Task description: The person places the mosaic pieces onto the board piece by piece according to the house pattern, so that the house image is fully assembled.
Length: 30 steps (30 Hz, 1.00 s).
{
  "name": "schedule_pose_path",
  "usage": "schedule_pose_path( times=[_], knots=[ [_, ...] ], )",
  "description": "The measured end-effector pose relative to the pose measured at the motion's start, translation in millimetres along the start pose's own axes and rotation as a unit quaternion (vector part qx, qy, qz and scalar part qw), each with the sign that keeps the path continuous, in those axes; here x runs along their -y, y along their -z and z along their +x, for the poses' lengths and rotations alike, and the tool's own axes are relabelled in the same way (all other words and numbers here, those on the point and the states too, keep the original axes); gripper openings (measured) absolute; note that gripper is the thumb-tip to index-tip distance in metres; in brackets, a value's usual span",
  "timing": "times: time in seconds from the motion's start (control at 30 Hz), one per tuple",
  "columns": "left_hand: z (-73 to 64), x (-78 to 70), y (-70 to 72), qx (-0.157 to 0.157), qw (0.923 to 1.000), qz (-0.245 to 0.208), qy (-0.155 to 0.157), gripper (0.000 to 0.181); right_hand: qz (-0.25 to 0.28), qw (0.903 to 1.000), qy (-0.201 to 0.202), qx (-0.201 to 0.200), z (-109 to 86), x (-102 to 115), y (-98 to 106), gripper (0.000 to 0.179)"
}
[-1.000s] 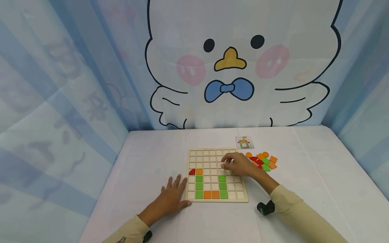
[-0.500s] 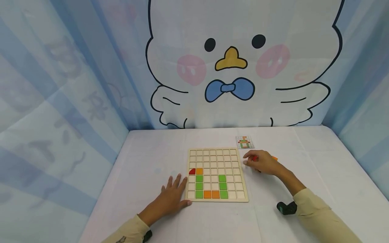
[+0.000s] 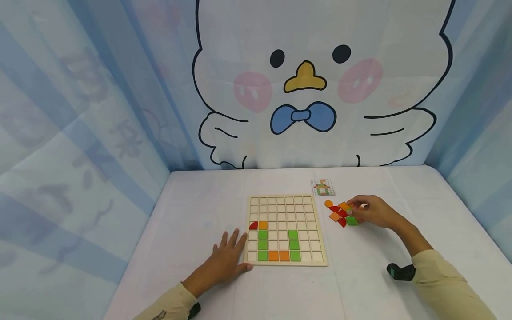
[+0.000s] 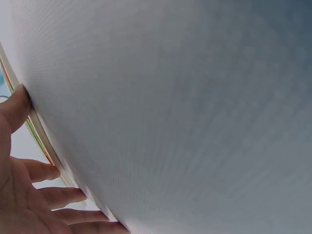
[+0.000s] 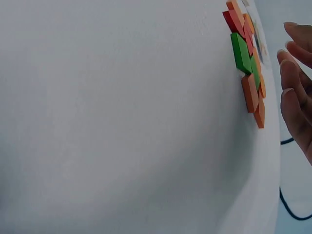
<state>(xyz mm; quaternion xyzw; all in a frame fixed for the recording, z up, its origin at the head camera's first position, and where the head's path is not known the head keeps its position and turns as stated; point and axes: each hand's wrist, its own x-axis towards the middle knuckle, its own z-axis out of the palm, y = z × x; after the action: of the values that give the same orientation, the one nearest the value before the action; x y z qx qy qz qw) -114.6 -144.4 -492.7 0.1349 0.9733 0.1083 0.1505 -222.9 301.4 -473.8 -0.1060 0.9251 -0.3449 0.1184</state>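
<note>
My left hand lies spread on the table, its fingertips and thumb touching the left edge of a wooden grid board. On the board are two columns of green square tiles, two orange tiles in the bottom row, another orange tile, and a red rounded tile. My right hand hovers over a loose pile of tiles, hiding part of it. In the right wrist view its loosely bent fingers hold nothing; a green tile and orange tile lie below them.
Behind the pile lies a small pattern card with a coloured grid figure. Red tiles and an orange round tile lie at the pile's left side. A curtain with a cartoon bird hangs behind the white table.
My right hand has moved rightward, from above the board to above the right side of the tile pile. The left hand and the visible tiles on the board stay put.
</note>
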Motion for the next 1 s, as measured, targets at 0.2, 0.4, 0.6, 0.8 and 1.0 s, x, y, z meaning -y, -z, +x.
schedule_pose_path(
  times=[0.2, 0.4, 0.6, 0.8, 1.0],
  knots=[
    [-0.7, -1.0, 1.5, -0.002, 1.0, -0.004, -0.003, 0.09, -0.018, 0.9998, -0.011, 0.005, -8.5, -17, 4, 0.036],
    [-3.1, -2.9, 4.4, 0.001, 1.0, -0.006, -0.003, 0.089, -0.04, 0.9983, -0.039, -0.014, -13.2, -26, -1, 0.038],
    [-3.0, -3.6, 5.3, 0.003, 1.0, -0.006, -0.002, 0.089, -0.042, 0.9964, -0.068, -0.028, -13.6, -29, -5, 0.038],
    [-2.3, -3.5, 3.6, 0.004, 1.0, -0.005, 0.0, 0.089, -0.039, 0.9959, -0.074, -0.036, -13.7, -30, -8, 0.041],
    [-1.5, -3.5, 2.3, 0.003, 1.0, 0.001, 0.003, 0.09, -0.034, 0.9956, -0.081, -0.033, -15.8, -29, -11, 0.048]
  ],
)
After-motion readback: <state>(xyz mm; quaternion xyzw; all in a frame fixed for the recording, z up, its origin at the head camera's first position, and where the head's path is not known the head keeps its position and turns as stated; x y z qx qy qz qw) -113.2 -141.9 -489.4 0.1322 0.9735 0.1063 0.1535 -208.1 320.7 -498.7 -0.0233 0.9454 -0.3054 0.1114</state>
